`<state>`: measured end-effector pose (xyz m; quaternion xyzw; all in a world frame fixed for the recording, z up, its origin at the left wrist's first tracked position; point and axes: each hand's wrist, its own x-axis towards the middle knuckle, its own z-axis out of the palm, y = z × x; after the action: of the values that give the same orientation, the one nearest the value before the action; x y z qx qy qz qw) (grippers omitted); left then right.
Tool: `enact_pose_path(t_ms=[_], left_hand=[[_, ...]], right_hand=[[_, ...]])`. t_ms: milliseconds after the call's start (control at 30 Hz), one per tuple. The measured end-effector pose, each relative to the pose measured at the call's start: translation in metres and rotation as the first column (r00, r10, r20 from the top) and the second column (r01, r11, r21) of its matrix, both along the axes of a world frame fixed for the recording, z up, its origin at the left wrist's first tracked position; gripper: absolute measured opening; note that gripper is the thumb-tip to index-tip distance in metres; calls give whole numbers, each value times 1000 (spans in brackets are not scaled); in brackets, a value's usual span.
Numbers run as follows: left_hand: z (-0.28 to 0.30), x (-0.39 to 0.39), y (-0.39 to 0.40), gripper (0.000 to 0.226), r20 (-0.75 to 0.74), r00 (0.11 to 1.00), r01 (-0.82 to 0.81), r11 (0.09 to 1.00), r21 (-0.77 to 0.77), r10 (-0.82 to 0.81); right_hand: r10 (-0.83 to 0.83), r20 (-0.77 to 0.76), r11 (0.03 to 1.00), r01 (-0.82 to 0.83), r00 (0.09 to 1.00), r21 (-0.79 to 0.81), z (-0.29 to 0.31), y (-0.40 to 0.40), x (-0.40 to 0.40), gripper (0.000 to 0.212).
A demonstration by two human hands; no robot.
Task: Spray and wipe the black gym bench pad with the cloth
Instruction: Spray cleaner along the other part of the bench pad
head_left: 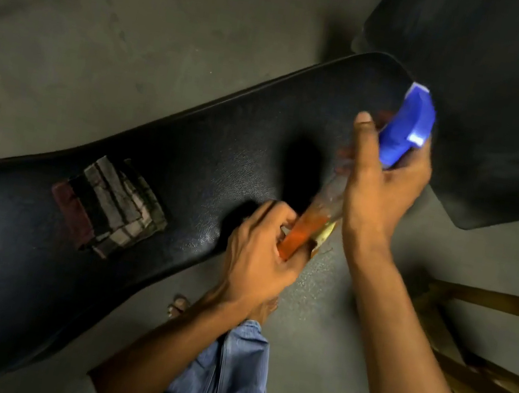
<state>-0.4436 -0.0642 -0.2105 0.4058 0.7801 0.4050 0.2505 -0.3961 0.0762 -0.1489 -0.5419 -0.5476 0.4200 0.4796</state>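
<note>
Arms: 2, both bare to the elbow, no sleeves.
Legs: blue jeans (222,380), vertical seam.
Foot (178,306): bare toes.

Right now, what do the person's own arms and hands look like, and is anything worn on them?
Both forearms are bare, with no gloves or rings visible on the left hand or the right hand. A pale short sleeve edges the left upper arm at the bottom of the view. Near the right wrist, at the frame's bottom corner, there is a sliver of something pale, maybe a band, too cut off to tell.
</note>
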Motion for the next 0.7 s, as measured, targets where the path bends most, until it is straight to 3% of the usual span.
enact_pose_path(t_ms=[133, 233, 300, 367, 467, 600, 700], left_hand=[[0, -3, -19, 27, -47, 997, 58, 997, 49, -55], [-4, -21, -30, 32, -155, 988, -14, 996, 87, 28], [-15, -39, -35, 42, -366, 925, -101, 995, 24, 103], [-25, -56, -42, 62, -517, 850, -199, 969, -144, 97], [-34, -69, -59, 87, -570, 821, -241, 876, -419, -46], [-39, -70, -64, 85, -573, 816, -221, 876, -429, -75], [-39, -69, -62, 87, -581, 812, -234, 879, -416, -59]], right_hand=[[85, 181, 992, -66, 980, -109, -24, -9, -1, 31], [225, 220, 969, -195, 949, -151, -36, -30, -6, 36], [301, 269, 953, -277, 915, -124, -35, -49, -13, 45], [366, 314, 930, -354, 876, -97, -33, -68, -22, 49], [484, 346, 873, -471, 804, -127, -40, -90, -35, 56], [581, 413, 812, -533, 701, -236, -45, -108, -46, 64], [586, 406, 810, -514, 701, -281, -47, -108, -50, 63]])
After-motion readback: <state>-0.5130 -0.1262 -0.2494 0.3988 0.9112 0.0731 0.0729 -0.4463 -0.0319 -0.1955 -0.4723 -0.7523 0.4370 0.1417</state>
